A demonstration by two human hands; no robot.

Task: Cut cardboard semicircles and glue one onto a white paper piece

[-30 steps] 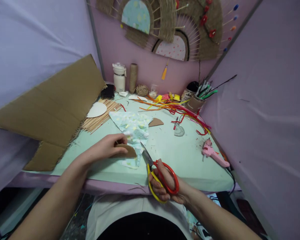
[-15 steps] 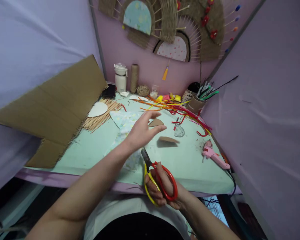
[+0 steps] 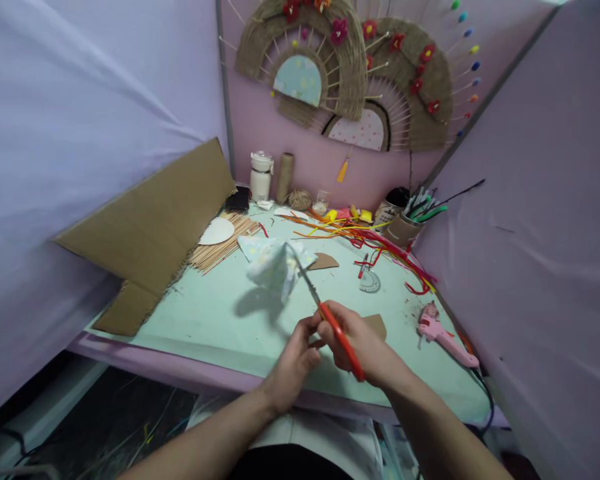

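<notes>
My right hand [image 3: 357, 340] is closed around the red-handled scissors [image 3: 341, 343], whose blades point up and away from me. The blade tips meet a raised, crumpled peak of the pale blue floral cloth [image 3: 273, 267], and part of the cloth hangs above the table with a shadow under it. My left hand [image 3: 293, 367] is beside the scissors' handles, its fingers curled close to my right fingers; what they grip, if anything, is hidden. One cardboard half-disc [image 3: 324, 261] lies right of the cloth. Another cardboard piece [image 3: 376, 325] is partly hidden behind my right hand.
A big cardboard sheet [image 3: 150, 233] leans at the left, near thin wooden sticks [image 3: 220, 250] and a white oval [image 3: 217, 231]. Coloured strips [image 3: 365, 233], a protractor [image 3: 370, 281] and a pink glue gun [image 3: 443, 333] lie right. Jar, twine and pen holders stand at the back.
My left hand has come back from over the table to the scissors. The scissors have turned forward, and the cloth is now lifted at their tips. The tilted cardboard piece has shifted right, towards me.
</notes>
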